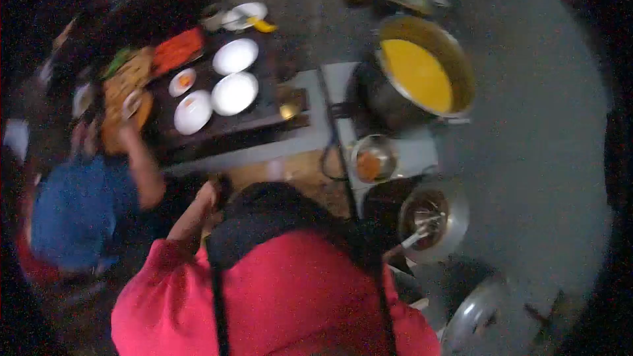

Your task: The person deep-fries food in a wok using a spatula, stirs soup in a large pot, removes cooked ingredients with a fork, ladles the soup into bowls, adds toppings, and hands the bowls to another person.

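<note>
My left hand point(208, 195) is low in front of my body on the left, beside a small dark shape, and its fingers are too blurred to make out. On the right, a whisk point(422, 229) with a pale handle leans in a wide metal bowl point(457, 224) that holds something dark. My right hand point(394, 252), mostly hidden by dark cloth, is closed at the lower end of the handle. Above that bowl stands a smaller metal bowl point(391, 155) with orange-brown food. A large pot point(389, 102) of yellow liquid is farther off.
Left, a dark low table point(227, 130) bears white plates point(235, 93), a red tray point(178, 51) and a wooden board point(128, 72). A person in a blue shirt point(76, 211) reaches over the board. A round metal lid point(475, 310) lies lower right. A dark cable or pole runs along the floor.
</note>
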